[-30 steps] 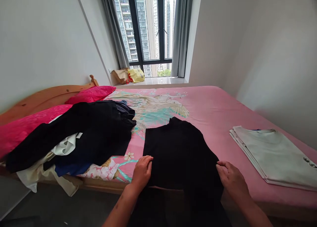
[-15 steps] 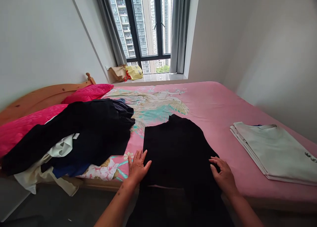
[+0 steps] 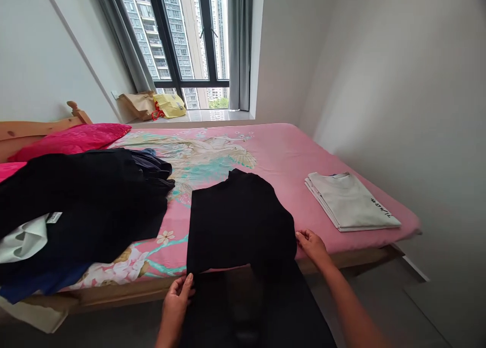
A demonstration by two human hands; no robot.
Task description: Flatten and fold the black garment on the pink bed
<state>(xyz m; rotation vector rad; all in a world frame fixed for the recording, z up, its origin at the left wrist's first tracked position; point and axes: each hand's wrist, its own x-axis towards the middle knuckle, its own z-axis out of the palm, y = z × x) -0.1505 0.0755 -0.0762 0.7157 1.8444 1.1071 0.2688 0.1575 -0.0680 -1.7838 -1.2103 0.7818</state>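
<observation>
A black shirt (image 3: 239,221) lies partly folded on the near edge of the bed, its raised neck part pointing toward the window. My left hand (image 3: 177,300) is closed on the shirt's near left corner, thumb and fingers pinched together. At the opposite side, my right hand (image 3: 313,246) pinches the shirt's right edge with its fingertips. Dark clothing on my own body fills the bottom middle, so where the shirt's near edge ends is hard to see.
A heap of dark clothes (image 3: 110,201) with some white and blue cloth lies on the left. Folded white T-shirts (image 3: 351,203) are stacked on the right of the pink bed sheet (image 3: 277,150). Paper and yellow bags (image 3: 169,106) sit on the windowsill.
My view has turned right. The left hand went from lying spread by the shirt's left edge to pinching its near corner; the right hand's fingers closed on the right edge.
</observation>
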